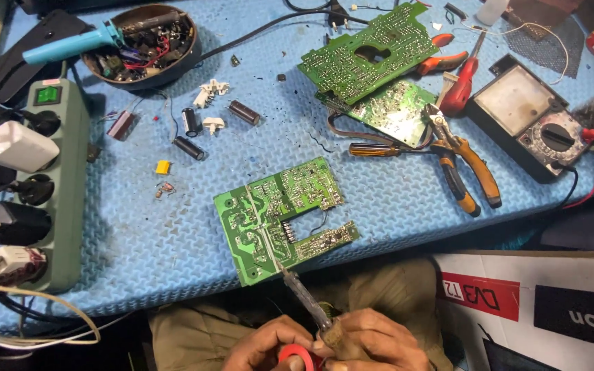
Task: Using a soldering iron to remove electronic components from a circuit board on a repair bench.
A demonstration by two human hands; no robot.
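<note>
Right hand (372,340) grips a soldering iron (304,299), left hand (269,347) pinches red tape (298,356); steady the tip on the green board (276,216) just ahead

Green circuit board (283,216) on a blue textured mat (173,227) — orange-handled pliers (465,168), red tape roll (297,356).

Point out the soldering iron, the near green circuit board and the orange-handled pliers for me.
soldering iron (305,297): head view, on its metal shaft.
near green circuit board (256,230): head view, on its left half.
orange-handled pliers (481,175): head view, on the right handle.
</note>
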